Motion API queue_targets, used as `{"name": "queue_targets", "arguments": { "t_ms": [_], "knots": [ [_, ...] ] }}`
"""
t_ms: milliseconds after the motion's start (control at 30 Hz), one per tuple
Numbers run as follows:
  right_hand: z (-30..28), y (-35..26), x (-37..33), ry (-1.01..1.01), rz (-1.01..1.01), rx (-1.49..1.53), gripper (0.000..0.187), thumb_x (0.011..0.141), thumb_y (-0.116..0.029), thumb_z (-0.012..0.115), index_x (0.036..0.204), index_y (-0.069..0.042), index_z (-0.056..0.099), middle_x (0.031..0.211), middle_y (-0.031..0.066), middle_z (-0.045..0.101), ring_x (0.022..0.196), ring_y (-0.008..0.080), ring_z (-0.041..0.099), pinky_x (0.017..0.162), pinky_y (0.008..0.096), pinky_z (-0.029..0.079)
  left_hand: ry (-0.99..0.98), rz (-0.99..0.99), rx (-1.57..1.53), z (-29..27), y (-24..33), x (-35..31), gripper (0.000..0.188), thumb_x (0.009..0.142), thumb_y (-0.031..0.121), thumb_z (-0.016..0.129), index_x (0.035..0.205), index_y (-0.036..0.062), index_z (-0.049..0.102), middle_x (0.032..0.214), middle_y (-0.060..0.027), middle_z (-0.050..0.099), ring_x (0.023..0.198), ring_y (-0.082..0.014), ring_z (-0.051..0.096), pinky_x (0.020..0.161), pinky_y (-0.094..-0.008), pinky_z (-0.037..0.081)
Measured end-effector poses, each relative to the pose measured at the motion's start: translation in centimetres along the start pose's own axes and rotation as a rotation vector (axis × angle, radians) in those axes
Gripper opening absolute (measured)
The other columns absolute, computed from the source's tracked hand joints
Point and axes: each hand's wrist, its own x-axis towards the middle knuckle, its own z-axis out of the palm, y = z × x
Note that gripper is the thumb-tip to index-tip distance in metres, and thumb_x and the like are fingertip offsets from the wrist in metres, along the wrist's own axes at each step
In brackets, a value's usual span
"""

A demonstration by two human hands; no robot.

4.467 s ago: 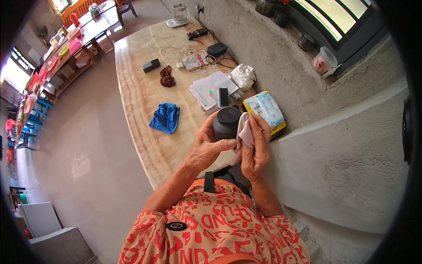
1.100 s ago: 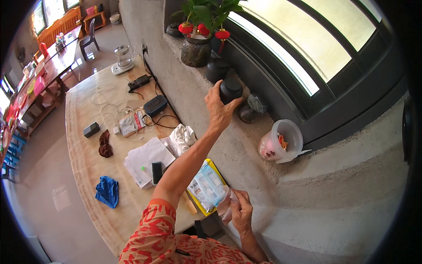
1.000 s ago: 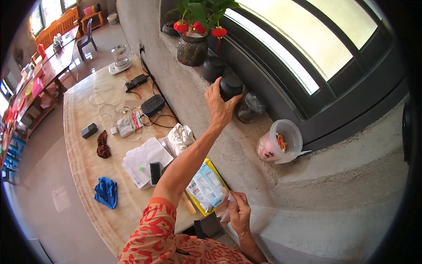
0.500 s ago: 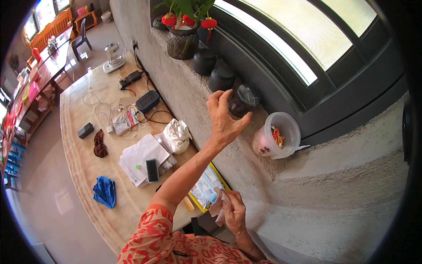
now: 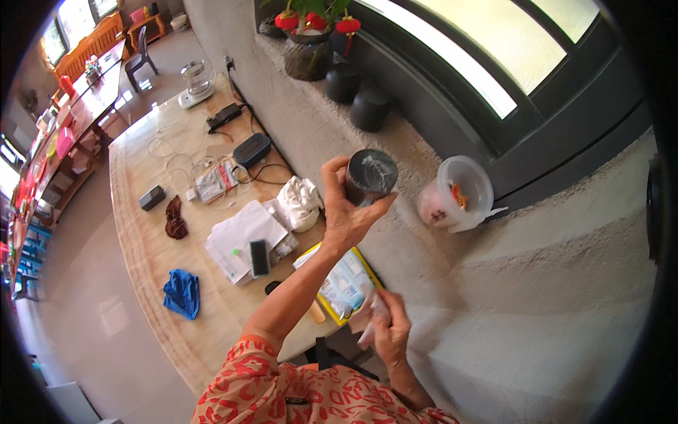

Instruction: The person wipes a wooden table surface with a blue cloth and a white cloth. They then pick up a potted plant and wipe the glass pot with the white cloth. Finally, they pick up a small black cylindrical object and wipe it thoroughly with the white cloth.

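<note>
- Dark round jar is up in the air by the rough ledge, gripped by the left hand.
- Right hand is closed on a white cloth.
- Hold the jar tight and wipe gently.

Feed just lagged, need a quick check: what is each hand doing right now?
Left hand: closed around a dark round jar, held up beside the ledge.
Right hand: closed on a crumpled white cloth or tissue, low near the body.
</note>
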Motion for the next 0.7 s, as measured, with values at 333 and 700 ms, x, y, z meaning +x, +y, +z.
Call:
{"name": "queue_targets", "arguments": {
  "t_ms": [333, 700],
  "knots": [
    [4.8, -9.3, 1.1, -0.097, -0.642, -0.166, 0.042, 0.067, 0.006, 0.062, 0.109, -0.002, 0.062, 0.105, 0.0128, 0.054, 0.092, 0.0283, 0.053, 0.079, 0.0369, 0.045, -0.07, -0.163, 0.101, -10.1, 10.0, -12.3, 0.076, 0.061, 0.006, 0.082, 0.125, 0.0048, 0.042, 0.113, -0.0057, 0.056, 0.103, -0.0125, 0.054, 0.09, -0.027, 0.045],
    [11.1, -12.5, -5.9, -0.224, -0.596, -0.128, 0.042, 0.07, 0.006, 0.062, 0.11, -0.007, 0.062, 0.102, 0.0114, 0.051, 0.09, 0.028, 0.05, 0.078, 0.0349, 0.045, -0.022, -0.214, 0.37, -17.8, 17.3, -20.9, 0.074, 0.06, 0.004, 0.081, 0.123, 0.0067, 0.043, 0.11, -0.0052, 0.058, 0.101, -0.0125, 0.055, 0.087, -0.0278, 0.046]
  ]
}}
